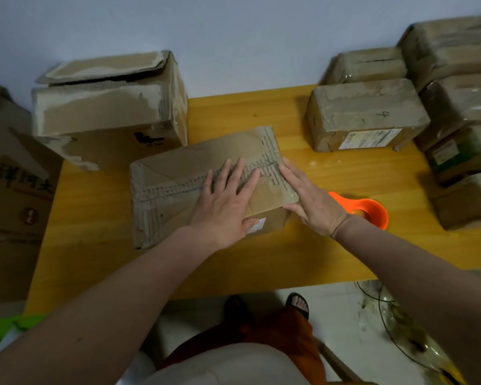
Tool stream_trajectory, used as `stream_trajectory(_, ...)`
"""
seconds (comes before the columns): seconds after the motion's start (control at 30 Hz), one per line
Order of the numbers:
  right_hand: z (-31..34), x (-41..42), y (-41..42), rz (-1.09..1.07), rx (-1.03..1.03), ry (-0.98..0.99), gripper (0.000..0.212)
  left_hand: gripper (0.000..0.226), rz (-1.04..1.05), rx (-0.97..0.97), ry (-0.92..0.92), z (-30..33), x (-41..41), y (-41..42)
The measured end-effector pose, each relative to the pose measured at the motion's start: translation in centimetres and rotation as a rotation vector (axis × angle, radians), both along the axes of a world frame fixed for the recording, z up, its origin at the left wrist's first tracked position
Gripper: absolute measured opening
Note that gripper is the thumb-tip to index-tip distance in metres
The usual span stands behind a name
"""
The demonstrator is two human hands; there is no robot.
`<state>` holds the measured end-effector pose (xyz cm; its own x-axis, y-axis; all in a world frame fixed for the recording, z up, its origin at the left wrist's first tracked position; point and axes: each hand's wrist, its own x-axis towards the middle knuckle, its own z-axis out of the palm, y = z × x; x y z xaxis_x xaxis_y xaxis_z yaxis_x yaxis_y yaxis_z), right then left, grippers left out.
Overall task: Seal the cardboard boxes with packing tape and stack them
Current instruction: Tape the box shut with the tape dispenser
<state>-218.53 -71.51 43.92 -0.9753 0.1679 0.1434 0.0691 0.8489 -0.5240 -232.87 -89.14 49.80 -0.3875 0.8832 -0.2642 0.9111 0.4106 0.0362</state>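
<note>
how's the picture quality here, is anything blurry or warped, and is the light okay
Head view: dim, flat light with soft shadows. Wide-angle bending curves the yellow wooden table edges. The stacked taped brown boxes at far right are smeared by blur. The worn flat cardboard box in the middle under the left hand and right hand is fairly sharp. Slight glare on the orange plastic tape dispenser.

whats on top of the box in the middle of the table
Both hands: the left hand lies flat on the box, the right hand presses its right edge. The seam under the palms is covered.
</note>
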Motion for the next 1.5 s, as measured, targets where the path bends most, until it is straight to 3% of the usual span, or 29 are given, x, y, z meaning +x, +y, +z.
stream_trajectory(0.1,0.6,0.6,-0.7,-0.051,-0.103,-0.006,0.074,0.094,0.008,0.001,-0.006,0.0,0.1,0.0)
stream_trajectory(0.17,1.3,1.2,-1.0,-0.122,-0.136,-0.132,0.083,0.095,0.004,0.004,-0.01,0.0,0.2,-0.1)
stream_trajectory(0.3,3.2,0.9,-1.4,-0.1,-0.039,-0.318,0.097,0.095,0.007,0.002,-0.005,0.0,0.1,-0.1)
stream_trajectory(0.43,3.3,0.5,-0.6,-0.115,0.048,-0.526,0.088,0.093,0.008,0.0,-0.012,-0.1,0.1,-0.2)
stream_trajectory(0.53,4.7,1.1,0.0,-0.252,-0.075,-0.655,0.091,0.091,-0.005,-0.004,-0.024,0.0,0.3,-0.5)
stream_trajectory(0.6,5.9,1.1,-0.9,-0.273,-0.034,-0.574,0.069,0.09,-0.008,-0.003,-0.019,0.0,0.4,-0.7)
stream_trajectory(0.67,6.5,0.5,-2.0,-0.208,0.158,-0.522,0.039,0.09,-0.015,-0.001,-0.007,-0.2,0.3,-0.6)
stream_trajectory(0.73,7.1,-0.2,-2.4,-0.17,0.275,-0.56,0.035,0.089,-0.014,-0.008,-0.011,-0.2,0.2,-0.5)
stream_trajectory(0.83,7.8,-1.0,-1.8,-0.169,0.294,-0.589,0.033,0.088,-0.009,-0.023,-0.023,-0.3,0.1,-0.2)
stream_trajectory(1.0,7.7,-0.9,-2.5,-0.34,0.341,-0.727,0.02,0.09,-0.036,-0.009,-0.181,1.9,-0.3,-1.3)
stream_trajectory(1.07,7.3,0.2,-2.3,-0.514,0.221,-0.672,0.026,0.091,0.138,0.171,-0.269,2.8,-0.6,-3.5)
stream_trajectory(1.17,7.1,0.7,-2.9,-0.766,-0.213,-0.304,0.039,0.088,0.632,0.549,-0.213,2.4,-1.0,-8.3)
stream_trajectory(1.23,7.0,-0.5,-4.6,-0.774,-0.527,-0.106,0.044,0.08,0.971,0.656,-0.396,1.8,-0.7,-11.1)
stream_trajectory(1.3,6.8,-2.0,-6.5,-0.732,-0.662,-0.081,0.046,0.064,1.178,0.736,-0.674,1.2,0.2,-12.2)
stream_trajectory(1.37,5.8,-2.6,-7.6,-0.719,-0.626,-0.074,0.046,0.05,1.201,0.834,-0.776,0.7,0.9,-12.2)
stream_trajectory(1.5,5.1,-2.1,-7.4,-0.83,-0.581,-0.051,0.049,0.045,1.103,0.906,-0.879,0.6,0.3,-11.6)
